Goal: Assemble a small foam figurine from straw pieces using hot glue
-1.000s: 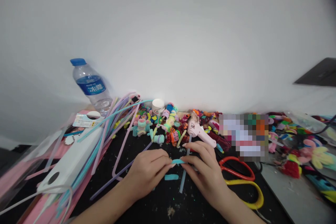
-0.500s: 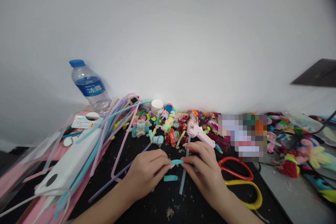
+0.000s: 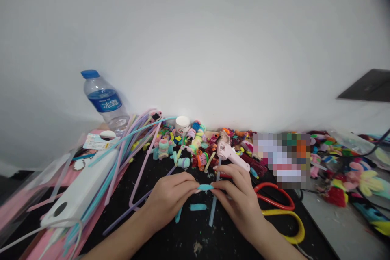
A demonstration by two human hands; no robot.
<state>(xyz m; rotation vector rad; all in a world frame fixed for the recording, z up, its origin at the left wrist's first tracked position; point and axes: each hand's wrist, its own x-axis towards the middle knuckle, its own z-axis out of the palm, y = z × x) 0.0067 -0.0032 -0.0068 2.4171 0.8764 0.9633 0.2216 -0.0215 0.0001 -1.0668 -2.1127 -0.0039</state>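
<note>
- Blue strip (image 3: 205, 187): over the black worktop (image 3: 170, 248), just beyond a matching loose piece (image 3: 198, 207).
- My left grip (image 3: 171, 196) pinches one end; my right grip (image 3: 237, 196) pinches the other.
- Judged light, soft, bendable; best held by both ends.

Plain white wall (image 3: 213, 48) fills upper half, smooth, greyish. Dark slanted panel (image 3: 365, 86) on wall, far right. Black work surface (image 3: 222, 248) below, up near wall; mat or tabletop, can't tell. Grey surface (image 3: 329, 227) on right, meets black along a diagonal edge. Light soft, brighter mid-wall, dimmer toward left side.
</note>
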